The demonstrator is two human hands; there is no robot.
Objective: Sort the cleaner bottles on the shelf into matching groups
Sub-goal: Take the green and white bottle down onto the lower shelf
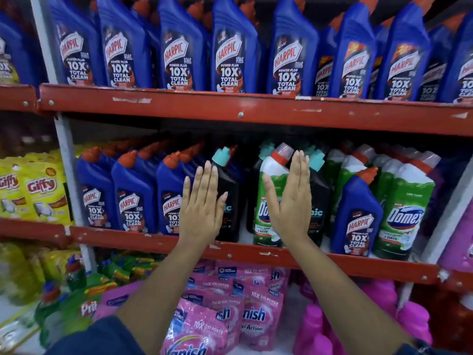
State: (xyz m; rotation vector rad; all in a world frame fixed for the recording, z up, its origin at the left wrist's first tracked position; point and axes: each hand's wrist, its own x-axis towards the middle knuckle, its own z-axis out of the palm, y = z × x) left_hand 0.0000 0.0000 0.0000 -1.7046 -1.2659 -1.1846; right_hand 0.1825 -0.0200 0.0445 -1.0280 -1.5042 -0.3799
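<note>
The middle shelf carries mixed cleaner bottles. Blue Harpic bottles with orange caps fill its left part. A black bottle with a teal cap stands behind my left hand, which is flat and open, fingers pointing up. A green and white Domex bottle stands just left of my right hand, also flat and open, with a second black bottle behind it. Farther right, a lone blue Harpic bottle stands in front of more Domex bottles. Neither hand holds anything.
The top shelf is packed with blue Harpic bottles. Yellow Giffy pouches sit on the left bay. Below lie pink Vanish pouches, magenta bottles and green pouches. Grey uprights divide the bays.
</note>
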